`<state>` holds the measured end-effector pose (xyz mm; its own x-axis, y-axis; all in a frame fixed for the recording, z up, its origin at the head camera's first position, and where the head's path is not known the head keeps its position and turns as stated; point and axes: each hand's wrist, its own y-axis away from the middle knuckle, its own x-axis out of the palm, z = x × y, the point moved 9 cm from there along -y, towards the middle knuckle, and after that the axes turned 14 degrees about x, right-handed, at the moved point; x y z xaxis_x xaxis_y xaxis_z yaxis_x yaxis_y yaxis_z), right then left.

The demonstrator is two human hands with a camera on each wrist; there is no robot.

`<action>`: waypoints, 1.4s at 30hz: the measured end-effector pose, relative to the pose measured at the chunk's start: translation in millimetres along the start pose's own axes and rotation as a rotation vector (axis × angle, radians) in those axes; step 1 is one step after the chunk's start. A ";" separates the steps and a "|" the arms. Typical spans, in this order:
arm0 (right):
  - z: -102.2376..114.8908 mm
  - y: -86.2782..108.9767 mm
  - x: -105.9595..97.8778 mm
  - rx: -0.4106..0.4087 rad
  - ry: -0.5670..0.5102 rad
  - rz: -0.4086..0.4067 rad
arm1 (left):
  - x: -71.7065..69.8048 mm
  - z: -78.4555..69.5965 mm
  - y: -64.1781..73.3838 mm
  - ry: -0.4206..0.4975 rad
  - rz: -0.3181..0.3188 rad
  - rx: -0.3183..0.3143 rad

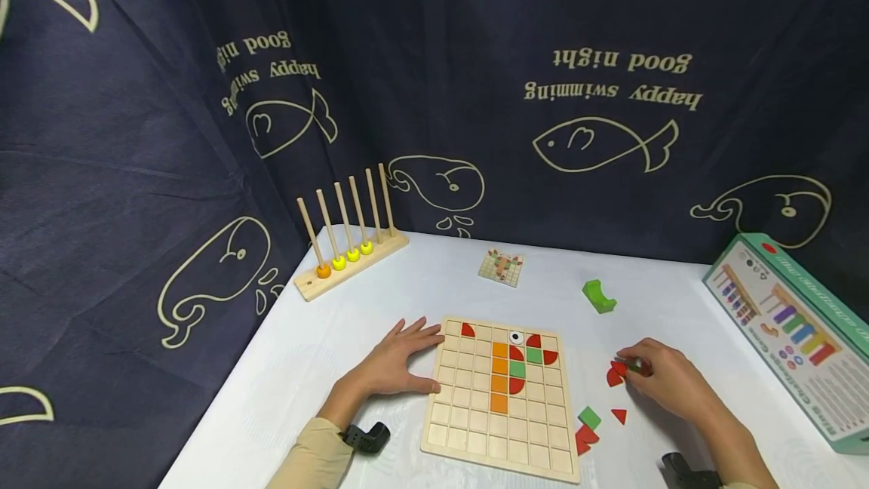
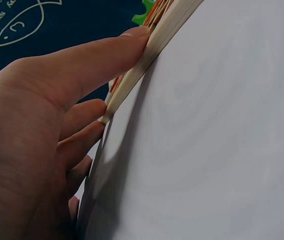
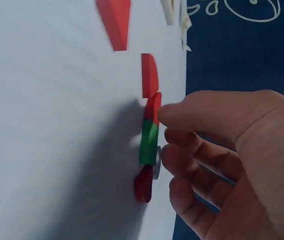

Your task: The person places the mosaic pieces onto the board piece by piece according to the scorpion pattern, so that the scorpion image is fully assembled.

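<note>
My left hand (image 1: pixel 390 361) rests at the left edge of a wooden grid board (image 1: pixel 462 429), fingers spread, thumb tip on the rim. On the board are a column of orange squares (image 1: pixel 499 385), green squares (image 1: pixel 534 355), several red quarter-circles (image 1: pixel 517 385) and a white disc with a black dot (image 1: pixel 516 338). My right hand (image 1: pixel 668 377) reaches over loose pieces right of the board, fingers loosely bent. Its thumb tip overlaps a red piece (image 3: pixel 153 106) beside a green piece (image 3: pixel 149 142) in the right wrist view. A dark red piece (image 3: pixel 143 185) lies beyond.
A red triangle (image 1: pixel 619 416), a green square (image 1: pixel 589 418) and red pieces (image 1: pixel 585 438) lie near the board. Behind are a pattern card (image 1: pixel 502 268), a green curved block (image 1: pixel 599 297) and a peg stand with beads (image 1: pixel 353 266). A toy box (image 1: pixel 787 338) stands right.
</note>
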<state>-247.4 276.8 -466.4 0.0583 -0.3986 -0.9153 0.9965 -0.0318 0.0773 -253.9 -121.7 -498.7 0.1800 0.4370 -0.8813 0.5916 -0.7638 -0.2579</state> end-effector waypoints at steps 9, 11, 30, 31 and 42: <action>-6.1 -4.2 8.0 0.038 0.016 0.055 | -1.6 -2.2 0.0 0.007 -0.009 0.012; -6.0 -4.3 7.9 0.039 0.016 0.046 | -1.7 -2.4 -0.1 0.005 -0.009 0.014; 25.6 -3.5 7.8 -0.018 -0.052 0.001 | 0.0 0.7 0.5 -0.016 -0.006 -0.004; 29.2 -3.7 8.5 -0.026 -0.055 0.002 | 0.1 1.0 0.6 -0.017 -0.008 -0.004; 74.7 -5.4 12.5 -0.155 -0.049 -0.034 | -0.3 1.1 0.0 -0.022 -0.010 0.004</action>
<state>-256.6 203.6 -448.8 0.0256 -0.4438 -0.8958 0.9953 0.0946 -0.0185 -254.7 -122.3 -498.8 0.1570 0.4338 -0.8872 0.5903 -0.7615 -0.2679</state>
